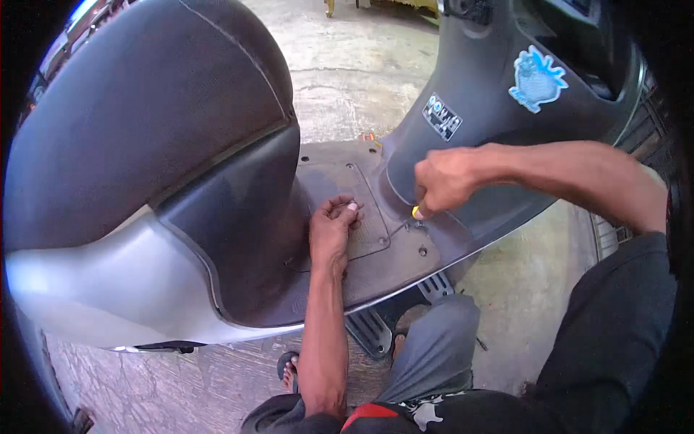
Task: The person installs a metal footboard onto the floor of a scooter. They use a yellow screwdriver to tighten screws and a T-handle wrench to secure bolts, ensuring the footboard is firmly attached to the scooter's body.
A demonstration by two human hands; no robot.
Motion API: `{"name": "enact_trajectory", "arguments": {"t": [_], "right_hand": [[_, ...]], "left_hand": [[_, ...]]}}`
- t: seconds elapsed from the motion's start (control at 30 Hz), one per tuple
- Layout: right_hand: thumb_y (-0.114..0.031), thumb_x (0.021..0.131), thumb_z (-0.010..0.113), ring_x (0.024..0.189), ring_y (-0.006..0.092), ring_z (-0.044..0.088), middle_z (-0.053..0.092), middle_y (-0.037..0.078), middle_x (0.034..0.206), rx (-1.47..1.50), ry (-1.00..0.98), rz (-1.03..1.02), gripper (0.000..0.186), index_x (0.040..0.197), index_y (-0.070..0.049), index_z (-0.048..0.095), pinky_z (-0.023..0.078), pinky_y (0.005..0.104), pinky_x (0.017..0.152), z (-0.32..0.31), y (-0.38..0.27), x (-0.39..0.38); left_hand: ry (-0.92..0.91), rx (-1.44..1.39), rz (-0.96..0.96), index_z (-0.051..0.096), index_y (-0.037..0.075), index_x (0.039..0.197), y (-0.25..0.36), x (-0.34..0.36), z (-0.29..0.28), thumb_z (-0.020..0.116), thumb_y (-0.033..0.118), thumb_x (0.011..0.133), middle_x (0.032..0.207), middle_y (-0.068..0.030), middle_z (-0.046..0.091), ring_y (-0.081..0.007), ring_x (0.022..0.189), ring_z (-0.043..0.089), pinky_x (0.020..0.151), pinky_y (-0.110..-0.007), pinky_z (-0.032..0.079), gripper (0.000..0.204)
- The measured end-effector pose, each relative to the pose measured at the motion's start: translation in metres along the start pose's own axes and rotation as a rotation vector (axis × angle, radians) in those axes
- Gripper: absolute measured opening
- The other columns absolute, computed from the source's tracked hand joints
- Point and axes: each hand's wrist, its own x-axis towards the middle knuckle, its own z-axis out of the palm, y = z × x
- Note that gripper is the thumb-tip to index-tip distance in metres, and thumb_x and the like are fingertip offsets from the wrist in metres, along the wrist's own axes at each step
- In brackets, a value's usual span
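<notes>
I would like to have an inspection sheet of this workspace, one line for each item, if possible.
Surface: dark scooter floorboard, with dark holes.
Work items: rectangular cover; yellow-handled screwdriver, shaft reaching to the cover's near right corner.
Clutter: small orange item near the floorboard's far edge, kind unclear.
Left grip: left hand over the cover, half curled; anything held unclear.
Right grip: right hand closed around the screwdriver handle.
Cables: nothing seen clearly.
Surroundings: dark seat, blue sticker, concrete floor.
</notes>
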Motion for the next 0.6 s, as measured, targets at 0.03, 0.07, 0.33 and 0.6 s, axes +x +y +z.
{"name": "enact_trajectory", "arguments": {"t": [0.03,0.07,0.33,0.6], "right_hand": [[-0.032,0.087,0.068,0.088,0.0398,0.074,0.074,0.025,0.088,0.075,-0.037,0.041,0.034,0.099,-0.002,0.076,0.059,0.0484,0.074,0.007,0.009,-0.001],[-0.033,0.088,0.067,0.087,0.0402,0.074,0.074,0.024,0.087,0.147,-0.061,0.073,0.034,0.102,-0.004,0.078,0.059,0.0484,0.073,0.009,0.015,-0.007],[-0.030,0.081,0.069,0.080,0.0406,0.073,0.074,0.020,0.084,-0.298,0.737,-0.112,0.029,0.104,-0.016,0.080,0.057,0.0515,0.073,-0.013,0.039,-0.031],[-0.030,0.079,0.070,0.072,0.0365,0.072,0.072,0.017,0.077,-0.447,0.785,-0.230,0.028,0.100,-0.013,0.079,0.056,0.0492,0.062,-0.010,0.048,0.002]], "left_hand": [[0.000,0.034,0.018,0.061,-0.003,0.128,0.000,0.008,0.002,0.066,0.003,0.097,0.109,-0.0155,0.073,-0.0167,0.089,0.069,0.078,-0.029,0.055,0.033],[-0.005,0.126,0.049,0.061,-0.004,0.129,0.004,0.017,0.002,0.066,0.003,0.096,0.110,-0.0160,0.073,-0.0172,0.090,0.070,0.078,-0.029,0.056,0.034],[0.027,0.564,0.325,0.075,0.003,0.112,0.010,0.096,0.018,0.072,0.003,0.089,0.096,-0.0094,0.079,-0.0154,0.084,0.074,0.079,-0.031,0.057,0.023],[0.089,0.622,0.484,0.076,0.005,0.105,-0.019,0.108,0.014,0.073,-0.004,0.084,0.094,-0.0060,0.079,-0.0123,0.087,0.073,0.080,-0.029,0.057,0.023]]}}
